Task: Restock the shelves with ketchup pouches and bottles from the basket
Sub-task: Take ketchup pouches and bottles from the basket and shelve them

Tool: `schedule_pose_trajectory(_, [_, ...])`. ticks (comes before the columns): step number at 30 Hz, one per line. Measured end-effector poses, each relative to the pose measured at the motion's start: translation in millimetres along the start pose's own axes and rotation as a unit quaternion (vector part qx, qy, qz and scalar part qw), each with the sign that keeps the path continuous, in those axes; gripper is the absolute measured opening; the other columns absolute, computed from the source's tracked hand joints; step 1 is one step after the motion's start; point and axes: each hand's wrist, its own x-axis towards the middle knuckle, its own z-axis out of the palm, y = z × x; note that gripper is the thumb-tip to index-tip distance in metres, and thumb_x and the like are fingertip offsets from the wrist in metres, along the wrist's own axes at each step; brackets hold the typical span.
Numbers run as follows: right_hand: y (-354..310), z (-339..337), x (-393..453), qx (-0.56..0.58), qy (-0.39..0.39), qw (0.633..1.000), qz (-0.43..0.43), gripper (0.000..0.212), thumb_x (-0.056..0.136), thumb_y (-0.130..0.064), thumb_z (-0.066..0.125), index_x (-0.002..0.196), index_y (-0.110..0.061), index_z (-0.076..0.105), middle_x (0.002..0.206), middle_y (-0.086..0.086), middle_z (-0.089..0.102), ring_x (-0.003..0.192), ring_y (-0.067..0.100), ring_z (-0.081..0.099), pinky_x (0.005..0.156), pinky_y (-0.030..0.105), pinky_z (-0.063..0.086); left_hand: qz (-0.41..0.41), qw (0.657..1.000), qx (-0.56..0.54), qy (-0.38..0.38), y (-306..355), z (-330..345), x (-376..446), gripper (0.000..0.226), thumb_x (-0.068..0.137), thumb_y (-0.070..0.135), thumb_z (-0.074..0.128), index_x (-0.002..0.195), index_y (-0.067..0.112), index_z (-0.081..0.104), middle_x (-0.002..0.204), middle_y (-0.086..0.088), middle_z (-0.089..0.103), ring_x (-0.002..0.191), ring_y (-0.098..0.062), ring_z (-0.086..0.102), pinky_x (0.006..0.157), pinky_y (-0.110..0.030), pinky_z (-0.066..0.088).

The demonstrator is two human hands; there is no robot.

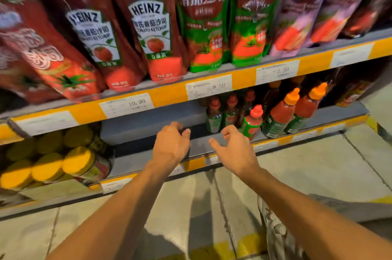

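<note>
Red-capped ketchup bottle point(252, 122) leans on the lower shelf point(148, 124).

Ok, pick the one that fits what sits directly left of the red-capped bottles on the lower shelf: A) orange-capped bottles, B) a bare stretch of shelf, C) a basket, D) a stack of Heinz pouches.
B: a bare stretch of grey lower shelf lies left of the red-capped bottles, with both hands empty before it.

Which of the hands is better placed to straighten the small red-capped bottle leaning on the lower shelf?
Right. The right hand hovers open just left of the small red-capped bottle; the left hand sits farther away, before the bare grey shelf.
</note>
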Motion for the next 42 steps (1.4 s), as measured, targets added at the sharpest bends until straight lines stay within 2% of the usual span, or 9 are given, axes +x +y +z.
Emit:
schedule_pose_trajectory(6, [-62, -35, -75, 0.008, 0.006, 0.996, -0.092, 0.023, 0.091, -0.048, 0.065, 0.102, -0.031, 0.057, 0.101, -0.009, 0.064, 0.092, 0.014, 0.058, 0.074, 0.031, 0.041, -0.025, 0.999, 0.031, 0.022, 21, -76, -81, 0.041, 0.097, 0.047, 0.054, 0.12, 0.013, 0.06, 0.125, -0.012, 0.063, 0.117, -0.032, 0.057, 0.097, -0.042, 0.048])
schedule_pose_trajectory(13, [-159, -54, -148, 0.042, -0.043, 0.972, -0.228, 0.022, 0.089, -0.048, 0.069, 0.099, -0.029, 0.06, 0.091, -0.013, 0.063, 0.087, 0.012, 0.06, 0.08, 0.034, 0.053, -0.023, 0.988, 0.065, 0.139, -4, -216, -182, 0.047, 0.098, 0.053, 0.051, 0.129, 0.019, 0.058, 0.128, -0.007, 0.063, 0.118, -0.031, 0.058, 0.096, -0.041, 0.049])
schedule_pose_trajectory(19, [-262, -44, -207, 0.027, -0.13, 0.93, -0.342, 0.023, 0.09, -0.05, 0.067, 0.096, -0.03, 0.06, 0.09, -0.011, 0.064, 0.086, 0.016, 0.06, 0.072, 0.035, 0.047, -0.08, 0.968, 0.024, 0.237, -76, -325, -284, 0.046, 0.096, 0.054, 0.053, 0.126, 0.021, 0.059, 0.104, 0.001, 0.066, 0.104, -0.022, 0.063, 0.089, -0.039, 0.052])
schedule_pose_trajectory(23, [-322, -7, -256, 0.023, -0.178, 0.888, -0.424, 0.021, 0.089, -0.049, 0.068, 0.098, -0.03, 0.062, 0.089, -0.017, 0.062, 0.083, 0.002, 0.056, 0.064, 0.025, 0.041, -0.172, 0.942, -0.007, 0.288, -153, -362, -354, 0.04, 0.096, 0.054, 0.055, 0.119, 0.021, 0.058, 0.102, 0.002, 0.067, 0.091, -0.017, 0.062, 0.084, -0.038, 0.052])
schedule_pose_trajectory(25, [-346, 19, -282, 0.015, -0.206, 0.863, -0.461, 0.021, 0.089, -0.048, 0.068, 0.099, -0.03, 0.062, 0.089, -0.018, 0.061, 0.083, 0.0, 0.055, 0.063, 0.02, 0.04, -0.227, 0.923, -0.028, 0.309, -194, -366, -389, 0.034, 0.095, 0.056, 0.055, 0.109, 0.025, 0.056, 0.103, 0.004, 0.062, 0.093, -0.018, 0.06, 0.08, -0.036, 0.048])
schedule_pose_trajectory(30, [-377, 101, -344, -0.058, -0.302, 0.806, -0.506, 0.028, 0.09, -0.051, 0.066, 0.104, -0.028, 0.061, 0.092, -0.013, 0.063, 0.088, 0.012, 0.061, 0.078, 0.035, 0.052, -0.346, 0.875, -0.084, 0.328, -288, -339, -468, 0.022, 0.094, 0.051, 0.056, 0.094, 0.029, 0.054, 0.096, 0.005, 0.061, 0.083, -0.014, 0.058, 0.078, -0.037, 0.049])
schedule_pose_trajectory(32, [-379, 136, -367, -0.09, -0.342, 0.776, -0.522, 0.028, 0.092, -0.05, 0.065, 0.104, -0.026, 0.059, 0.091, -0.013, 0.061, 0.086, 0.01, 0.061, 0.077, 0.035, 0.051, -0.389, 0.857, -0.109, 0.321, -319, -319, -492, 0.026, 0.093, 0.051, 0.055, 0.103, 0.027, 0.058, 0.099, 0.007, 0.061, 0.086, -0.012, 0.058, 0.074, -0.034, 0.045])
schedule_pose_trajectory(37, [-367, 223, -414, -0.201, -0.436, 0.703, -0.525, 0.034, 0.093, -0.054, 0.062, 0.105, -0.023, 0.054, 0.095, -0.007, 0.06, 0.085, 0.012, 0.058, 0.074, 0.035, 0.047, -0.486, 0.799, -0.194, 0.296, -385, -263, -524, 0.027, 0.093, 0.044, 0.056, 0.095, 0.017, 0.061, 0.099, -0.005, 0.068, 0.095, -0.027, 0.062, 0.072, -0.032, 0.039])
schedule_pose_trajectory(42, [-335, 299, -437, -0.296, -0.495, 0.655, -0.488, 0.042, 0.089, -0.057, 0.065, 0.1, -0.018, 0.051, 0.098, 0.006, 0.064, 0.088, 0.027, 0.059, 0.079, 0.043, 0.049, -0.553, 0.728, -0.291, 0.282, -428, -207, -521, 0.056, 0.091, 0.036, 0.058, 0.13, -0.004, 0.051, 0.126, -0.024, 0.062, 0.113, -0.038, 0.061, 0.079, -0.04, 0.05])
